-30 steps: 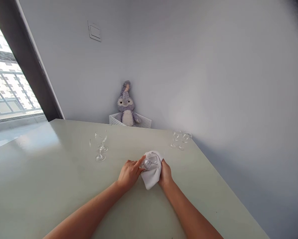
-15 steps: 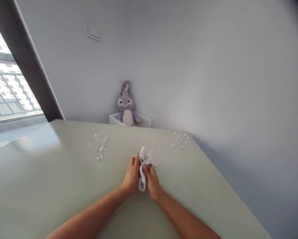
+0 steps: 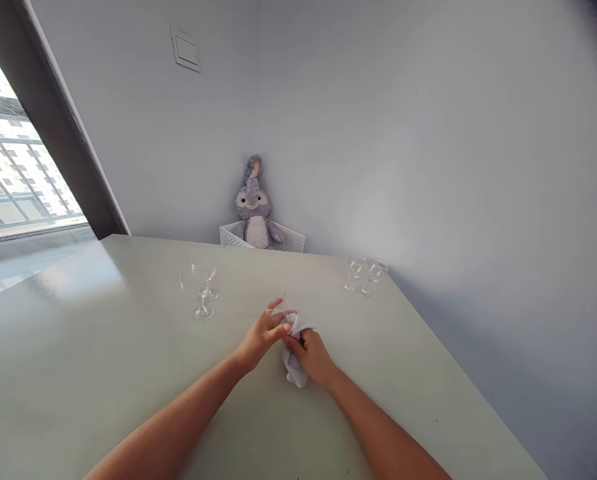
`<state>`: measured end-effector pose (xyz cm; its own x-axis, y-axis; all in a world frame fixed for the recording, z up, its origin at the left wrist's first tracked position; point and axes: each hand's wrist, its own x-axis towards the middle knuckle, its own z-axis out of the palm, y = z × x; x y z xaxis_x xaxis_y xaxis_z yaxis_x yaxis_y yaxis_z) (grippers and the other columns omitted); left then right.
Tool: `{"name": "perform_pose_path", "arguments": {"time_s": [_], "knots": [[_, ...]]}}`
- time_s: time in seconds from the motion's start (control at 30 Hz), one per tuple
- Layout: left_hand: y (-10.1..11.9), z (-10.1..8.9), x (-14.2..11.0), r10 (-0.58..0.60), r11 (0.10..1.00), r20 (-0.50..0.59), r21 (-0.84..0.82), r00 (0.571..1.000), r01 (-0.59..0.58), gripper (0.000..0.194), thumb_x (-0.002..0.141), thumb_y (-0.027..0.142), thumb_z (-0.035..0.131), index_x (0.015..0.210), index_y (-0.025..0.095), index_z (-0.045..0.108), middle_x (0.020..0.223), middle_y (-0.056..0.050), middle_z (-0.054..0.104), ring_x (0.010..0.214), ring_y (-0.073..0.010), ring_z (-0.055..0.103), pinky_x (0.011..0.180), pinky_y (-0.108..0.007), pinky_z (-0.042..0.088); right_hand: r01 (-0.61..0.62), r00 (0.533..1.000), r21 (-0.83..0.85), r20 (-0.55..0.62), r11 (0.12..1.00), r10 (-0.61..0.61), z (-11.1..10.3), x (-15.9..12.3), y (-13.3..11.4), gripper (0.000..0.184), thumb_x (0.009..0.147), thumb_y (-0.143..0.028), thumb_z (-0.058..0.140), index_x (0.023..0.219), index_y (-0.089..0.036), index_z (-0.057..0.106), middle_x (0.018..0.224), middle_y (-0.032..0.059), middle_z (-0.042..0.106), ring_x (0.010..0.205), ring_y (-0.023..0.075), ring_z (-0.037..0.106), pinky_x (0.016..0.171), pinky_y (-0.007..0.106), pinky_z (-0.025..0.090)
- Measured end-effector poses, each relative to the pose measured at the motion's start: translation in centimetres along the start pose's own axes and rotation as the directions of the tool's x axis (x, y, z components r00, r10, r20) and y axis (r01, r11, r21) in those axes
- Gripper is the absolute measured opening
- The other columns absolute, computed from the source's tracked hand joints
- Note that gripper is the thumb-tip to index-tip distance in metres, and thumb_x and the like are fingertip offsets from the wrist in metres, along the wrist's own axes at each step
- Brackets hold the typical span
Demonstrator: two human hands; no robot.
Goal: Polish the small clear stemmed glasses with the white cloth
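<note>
Centrally, left hand (image 3: 259,339) gripping clear, rounded glass (image 3: 280,309); right hand (image 3: 317,358) clutching rumpled white cloth (image 3: 294,368)

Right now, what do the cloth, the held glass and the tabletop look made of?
Cloth: matte textile, pale, soft folds; fibre unclear.
Held glass: clear, shiny, thin-walled; probably glass, though clear plastic is possible.
Tabletop: smooth, pale, semi-gloss, with bright window glare at far left; maybe laminate or a coated board, core not visible.

text, brands, numbers: none readable | wall switch (image 3: 186,50): perhaps a mark, too small to tell
</note>
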<state>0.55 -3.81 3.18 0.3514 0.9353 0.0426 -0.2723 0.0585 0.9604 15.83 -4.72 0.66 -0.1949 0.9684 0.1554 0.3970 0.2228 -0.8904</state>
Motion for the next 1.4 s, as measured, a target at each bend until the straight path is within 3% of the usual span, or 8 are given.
{"name": "perform_pose_path", "arguments": {"time_s": [0.17,0.37,0.7,0.83,0.97,1.1,1.27,1.4], "knots": [[-0.2,0.5,0.0,0.037,0.997,-0.181,0.073,0.983,-0.025,0.057,0.062,0.036,0.072,0.110,0.018,0.047,0.115,-0.014,0.057,0.108,-0.0269,0.051,0.091,-0.039,0.039,0.303,0.913,-0.550,-0.066,0.778,-0.403,-0.5,0.4,0.7,0.018,0.081,-0.023,0.044,0.074,-0.017,0.059,0.071,0.0059,0.059,0.076,0.0214,0.049,0.073,0.036,0.037],[0.9,1.8,-0.8,0.058,0.995,-0.156,-0.076,0.986,-0.071,0.058,0.061,0.032,0.073,0.109,0.020,0.043,0.118,-0.013,0.055,0.100,-0.0242,0.057,0.082,-0.036,0.047,0.295,0.839,-0.663,-0.164,0.688,-0.519,-1.0,0.8,1.2,0.016,0.082,-0.024,0.046,0.081,-0.017,0.061,0.081,0.0078,0.056,0.086,0.0233,0.045,0.073,0.036,0.039],[0.8,1.1,-0.8,0.122,0.992,-0.106,-0.030,0.987,-0.125,0.051,0.063,0.029,0.072,0.105,0.019,0.044,0.105,-0.009,0.059,0.093,-0.0224,0.059,0.077,-0.033,0.048,0.283,0.921,-0.238,-0.201,0.929,-0.332,-0.3,0.7,1.8,0.024,0.084,-0.034,0.043,0.081,-0.018,0.060,0.081,0.0067,0.059,0.077,0.0200,0.052,0.066,0.031,0.041],[0.9,0.5,-0.7,0.222,0.975,-0.081,0.014,0.972,-0.222,0.049,0.063,0.028,0.072,0.104,0.019,0.047,0.107,-0.010,0.058,0.098,-0.0232,0.056,0.084,-0.037,0.046,-0.010,0.920,0.012,-0.392,1.000,0.014,-1.1,0.8,1.9,0.031,0.079,-0.045,0.049,0.075,-0.016,0.059,0.064,0.0035,0.057,0.062,0.0181,0.051,0.056,0.028,0.040],[1.1,0.4,-0.7,0.322,0.947,-0.053,0.032,0.945,-0.320,0.048,0.064,0.027,0.072,0.105,0.019,0.048,0.110,-0.011,0.056,0.105,-0.0250,0.052,0.087,-0.039,0.045,-0.078,0.895,0.508,-0.343,0.858,0.284,-2.3,1.9,1.8,0.037,0.073,-0.052,0.056,0.079,-0.016,0.058,0.068,0.0029,0.058,0.064,0.0181,0.053,0.057,0.029,0.042],[1.0,0.4,-0.6,0.380,0.925,-0.114,0.044,0.918,-0.377,0.049,0.064,0.027,0.071,0.107,0.019,0.049,0.119,-0.011,0.050,0.108,-0.0250,0.050,0.090,-0.040,0.044,-0.095,0.987,0.762,-0.010,0.640,0.159,-0.6,1.6,1.2,0.039,0.080,-0.054,0.047,0.100,-0.021,0.054,0.088,0.0045,0.060,0.074,0.0176,0.056,0.060,0.029,0.044],[0.9,-0.6,-0.1,0.496,0.868,-0.215,0.150,0.842,-0.473,0.046,0.065,0.025,0.070,0.107,0.021,0.049,0.124,-0.011,0.045,0.111,-0.0241,0.047,0.090,-0.040,0.044,-0.018,0.973,0.279,0.225,0.960,-0.047,1.9,-0.5,-0.2,0.039,0.081,-0.055,0.045,0.087,-0.018,0.057,0.070,0.0023,0.056,0.058,0.0143,0.052,0.053,0.026,0.040],[1.2,-1.3,0.2,0.546,0.836,-0.249,0.222,0.800,-0.502,0.048,0.064,0.026,0.071,0.107,0.021,0.049,0.122,-0.011,0.046,0.113,-0.0247,0.046,0.092,-0.042,0.043,0.218,0.967,-0.258,0.188,0.941,-0.173,-0.2,-0.7,-1.6,0.041,0.084,-0.052,0.040,0.071,-0.019,0.061,0.072,0.0028,0.058,0.066,0.0152,0.053,0.060,0.025,0.038]]}}
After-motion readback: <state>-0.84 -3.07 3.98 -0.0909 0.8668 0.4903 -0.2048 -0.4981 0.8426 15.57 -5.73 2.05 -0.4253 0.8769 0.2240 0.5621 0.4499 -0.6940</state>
